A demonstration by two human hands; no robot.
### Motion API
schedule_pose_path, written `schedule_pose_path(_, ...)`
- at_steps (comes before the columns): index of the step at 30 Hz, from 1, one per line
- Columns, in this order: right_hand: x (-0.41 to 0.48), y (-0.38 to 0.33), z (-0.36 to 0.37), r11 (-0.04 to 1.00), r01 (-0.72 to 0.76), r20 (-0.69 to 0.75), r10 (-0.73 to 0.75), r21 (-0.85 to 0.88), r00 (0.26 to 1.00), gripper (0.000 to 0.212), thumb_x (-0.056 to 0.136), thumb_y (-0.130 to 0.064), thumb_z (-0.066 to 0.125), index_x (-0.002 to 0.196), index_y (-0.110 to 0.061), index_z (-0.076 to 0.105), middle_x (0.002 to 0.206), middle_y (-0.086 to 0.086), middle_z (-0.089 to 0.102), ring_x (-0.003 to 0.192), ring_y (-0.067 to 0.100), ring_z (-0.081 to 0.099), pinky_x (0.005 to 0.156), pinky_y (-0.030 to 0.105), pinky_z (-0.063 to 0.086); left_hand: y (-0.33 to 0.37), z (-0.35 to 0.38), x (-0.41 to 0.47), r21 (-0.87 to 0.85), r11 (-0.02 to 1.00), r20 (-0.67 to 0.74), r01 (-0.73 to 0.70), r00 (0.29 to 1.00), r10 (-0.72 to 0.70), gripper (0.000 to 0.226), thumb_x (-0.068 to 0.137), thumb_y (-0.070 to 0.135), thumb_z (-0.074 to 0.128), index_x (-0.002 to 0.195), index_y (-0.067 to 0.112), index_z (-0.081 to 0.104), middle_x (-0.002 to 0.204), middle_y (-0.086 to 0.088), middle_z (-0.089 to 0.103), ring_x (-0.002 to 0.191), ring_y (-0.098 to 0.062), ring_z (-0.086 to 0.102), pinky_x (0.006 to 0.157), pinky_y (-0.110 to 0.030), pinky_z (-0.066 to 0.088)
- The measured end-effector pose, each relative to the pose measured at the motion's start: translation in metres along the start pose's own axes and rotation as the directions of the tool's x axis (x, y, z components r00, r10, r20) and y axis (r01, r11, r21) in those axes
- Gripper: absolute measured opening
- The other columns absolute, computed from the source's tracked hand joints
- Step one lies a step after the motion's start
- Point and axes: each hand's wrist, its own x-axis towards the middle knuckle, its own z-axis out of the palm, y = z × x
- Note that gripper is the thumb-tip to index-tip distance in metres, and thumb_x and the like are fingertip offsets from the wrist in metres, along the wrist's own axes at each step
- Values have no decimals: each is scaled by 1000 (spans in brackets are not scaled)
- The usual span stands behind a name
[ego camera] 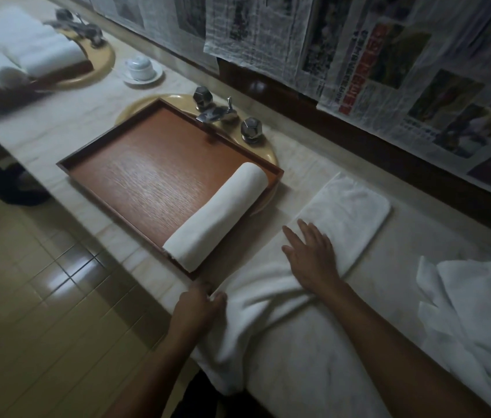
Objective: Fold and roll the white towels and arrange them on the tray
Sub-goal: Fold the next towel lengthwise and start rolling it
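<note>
From my remote seat I see the left grip curled over the near corner of a long white terry towel, pinching its edge just beside the front corner of the rectangular reddish-brown wooden tray. The right grip lies flat with its fingers straight and spread, pressing down on the middle of that same towel and holding nothing. The towel stretches along the pale marble table. Its far end is folded smooth and flat, its middle is bunched under the right grip, and its near end hangs over the table's front edge. The tray sits across a tan oval sink, close under a chrome faucet. One tightly rolled white towel lies inside it against the right-hand rim. A loose heap of crumpled white towels rests on the table at the far right, apart from the one I am working. Farther left, a small lidded white cup on a saucer stands on the table, and beyond it several more rolled white towels lie over a second sink. Sheets of newspaper cover the wall behind.
</note>
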Motion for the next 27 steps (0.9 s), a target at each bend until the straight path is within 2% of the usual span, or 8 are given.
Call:
schedule_pose_path(9,13,-4,-12,1000,-17,155,21,-23,988,57,109,-48,36,162,-35,23,172,5,11,159,27,5,125,54,11,-11,-9,-5,-47,998,68,-35,997,38,40,92,49,71,119,21,69,116,2,67,103,-18,63,84,-31,51)
schedule_pose_path(12,-3,-25,-19,995,53,44,-57,81,997,57,101,-46,53,154,-26,43,163,16,33,152,36,28,121,55,27,-11,-5,-8,-61,998,53,-32,998,36,52,94,49,70,132,16,65,130,-4,66,111,-21,63,87,-31,51)
schedule_pose_path(14,-19,-38,-13,983,123,9,-125,137,992,56,95,-50,52,142,-22,58,154,14,47,142,35,45,114,55,37,-9,-4,-8,-54,998,52,-28,998,31,52,95,49,69,134,15,64,132,-5,66,111,-21,64,88,-31,51)
schedule_pose_path(16,-33,-45,-7,988,78,151,-98,136,984,58,98,-56,48,150,-31,48,166,2,32,154,24,27,121,57,22,-8,-13,-7,-145,989,197,10,980,19,43,94,48,70,125,18,68,124,-2,70,104,-19,68,92,-36,57)
schedule_pose_path(19,-31,-37,-8,992,40,249,-68,117,966,60,103,-59,41,159,-41,29,172,-10,8,158,12,3,124,55,6,-6,-33,-20,-297,938,612,178,790,44,35,88,50,75,114,26,74,109,0,77,99,-21,74,98,-44,58)
schedule_pose_path(22,-23,-32,-13,991,35,280,-70,129,957,60,103,-56,45,159,-42,27,172,-11,6,158,10,1,125,54,3,-3,-43,-39,-263,957,653,120,752,85,40,88,54,75,115,25,74,108,1,77,98,-19,74,95,-39,59)
schedule_pose_path(25,-21,-31,-14,992,28,308,-66,127,949,60,103,-55,46,159,-42,28,172,-11,5,158,10,0,125,53,3,-8,-50,-56,-581,762,615,288,768,178,39,93,44,72,113,10,74,101,-11,76,86,-26,72,76,-33,60)
schedule_pose_path(27,-21,-30,-14,992,23,316,-63,127,947,61,103,-54,46,159,-42,27,172,-11,5,158,10,0,125,54,2,-21,-56,-64,-648,711,563,275,801,203,37,95,42,72,114,9,73,102,-18,75,86,-31,70,73,-35,58)
